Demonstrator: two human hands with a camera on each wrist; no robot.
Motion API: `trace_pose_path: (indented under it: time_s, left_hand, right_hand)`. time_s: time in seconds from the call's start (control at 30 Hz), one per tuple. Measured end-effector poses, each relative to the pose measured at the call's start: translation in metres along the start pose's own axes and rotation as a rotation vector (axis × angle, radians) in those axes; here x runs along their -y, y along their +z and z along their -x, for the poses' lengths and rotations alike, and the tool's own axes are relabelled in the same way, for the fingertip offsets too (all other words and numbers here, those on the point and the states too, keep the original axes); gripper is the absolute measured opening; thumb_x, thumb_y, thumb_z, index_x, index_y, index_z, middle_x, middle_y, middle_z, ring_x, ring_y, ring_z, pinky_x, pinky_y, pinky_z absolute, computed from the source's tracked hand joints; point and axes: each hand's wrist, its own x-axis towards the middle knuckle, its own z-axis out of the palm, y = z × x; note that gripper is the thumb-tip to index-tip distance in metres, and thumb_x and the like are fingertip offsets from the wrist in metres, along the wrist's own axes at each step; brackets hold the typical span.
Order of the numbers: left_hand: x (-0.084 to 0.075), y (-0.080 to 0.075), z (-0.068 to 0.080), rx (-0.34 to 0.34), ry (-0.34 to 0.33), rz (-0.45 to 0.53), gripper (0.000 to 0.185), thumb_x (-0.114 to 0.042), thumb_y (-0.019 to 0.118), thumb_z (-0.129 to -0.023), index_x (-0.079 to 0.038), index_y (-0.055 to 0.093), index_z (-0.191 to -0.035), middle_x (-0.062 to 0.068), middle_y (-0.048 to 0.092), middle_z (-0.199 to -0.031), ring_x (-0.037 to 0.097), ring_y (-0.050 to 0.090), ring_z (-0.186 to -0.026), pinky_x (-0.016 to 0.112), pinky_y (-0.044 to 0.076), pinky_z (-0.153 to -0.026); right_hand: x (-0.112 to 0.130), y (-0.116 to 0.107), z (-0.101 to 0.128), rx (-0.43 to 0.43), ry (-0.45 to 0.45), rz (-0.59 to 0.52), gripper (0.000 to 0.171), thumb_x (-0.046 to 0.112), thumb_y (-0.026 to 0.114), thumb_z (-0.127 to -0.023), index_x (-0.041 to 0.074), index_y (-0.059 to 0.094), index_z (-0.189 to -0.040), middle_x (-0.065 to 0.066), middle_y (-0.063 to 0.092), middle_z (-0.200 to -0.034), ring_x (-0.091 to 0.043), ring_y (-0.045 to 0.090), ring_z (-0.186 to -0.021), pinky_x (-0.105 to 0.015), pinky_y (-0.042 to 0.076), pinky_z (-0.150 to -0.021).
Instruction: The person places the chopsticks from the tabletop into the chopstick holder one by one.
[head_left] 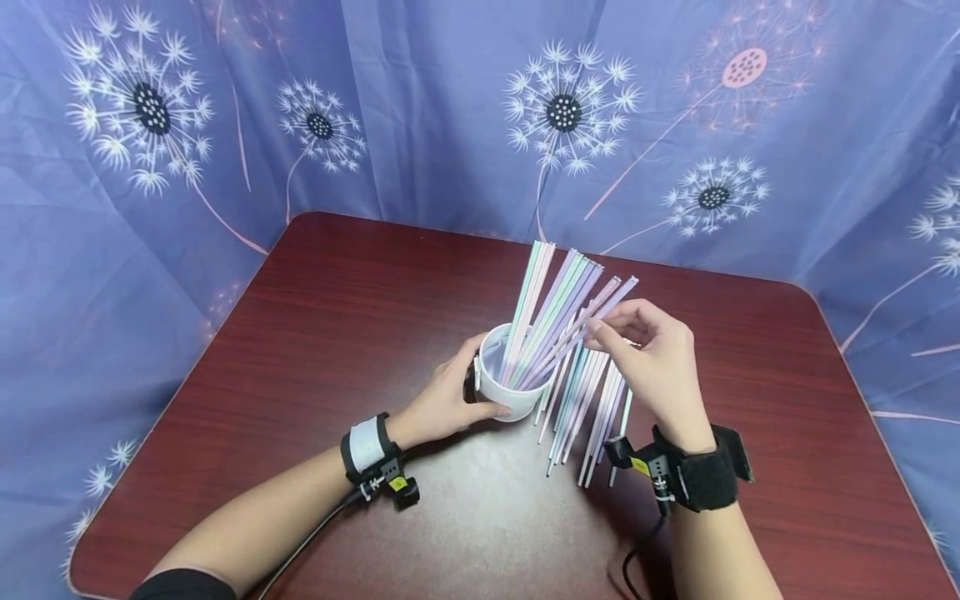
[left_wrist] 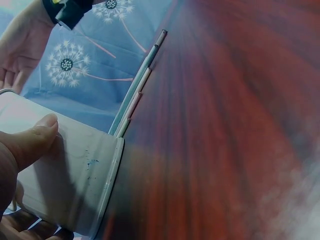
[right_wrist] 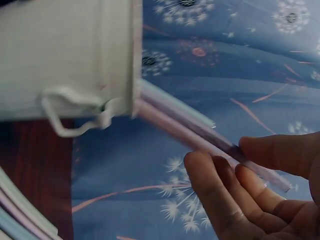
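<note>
In the head view my left hand (head_left: 446, 400) grips a small white bucket (head_left: 512, 406), its thumb across the near side. In the left wrist view the thumb presses along the wall of the bucket (left_wrist: 75, 165). Several pastel straws (head_left: 555, 312) in pink, mint and lilac stand inside, leaning to the right. My right hand (head_left: 652, 354) is at the bucket's upper right. Between thumb and fingers it pinches a lilac straw (right_wrist: 260, 172) near its upper end, while the lower end is in the bucket. Pink and pale straws lie close beside it in the right wrist view.
More pastel straws (head_left: 573, 425) lie loose on the dark red wooden table (head_left: 360, 333), just right of the bucket and under my right hand. A white loop handle (right_wrist: 65, 112) hangs on the bucket's side. Behind the table hangs a blue dandelion-print cloth (head_left: 450, 125).
</note>
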Motion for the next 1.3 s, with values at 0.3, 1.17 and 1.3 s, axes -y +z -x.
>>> trace_pose_path:
  time_s: [0.3,1.17,1.3]
  left_hand:
    - [0.002,0.0,0.0,-0.001,0.003,-0.002,0.102,-0.037,0.086,-0.072,-0.039,0.021,-0.151,-0.009,0.043,-0.146,0.01,0.044,-0.13,0.041,0.037,-0.108]
    - [0.004,0.002,0.0,0.0,0.013,0.002,0.104,-0.036,0.087,-0.072,-0.036,0.021,-0.152,-0.008,0.045,-0.144,0.011,0.046,-0.129,0.039,0.038,-0.108]
    - [0.004,0.002,-0.001,-0.003,0.02,0.002,0.104,-0.036,0.087,-0.072,-0.036,0.021,-0.152,-0.007,0.045,-0.144,0.012,0.047,-0.128,0.04,0.039,-0.107]
  right_hand:
    - [-0.012,0.008,-0.004,-0.036,-0.112,0.18,0.014,0.026,0.072,-0.089,0.012,0.068,-0.091,0.002,0.071,-0.079,-0.015,0.069,-0.068,-0.018,0.056,-0.065]
    - [-0.09,-0.043,-0.021,0.232,0.357,0.759,0.025,0.015,0.063,-0.088,-0.007,0.07,-0.098,-0.024,0.068,-0.089,-0.03,0.062,-0.068,-0.046,0.052,-0.062]
    - [-0.097,-0.041,-0.023,0.292,0.416,0.768,0.019,0.016,0.064,-0.087,-0.001,0.069,-0.079,-0.012,0.059,-0.068,-0.023,0.054,-0.06,-0.038,0.046,-0.056]
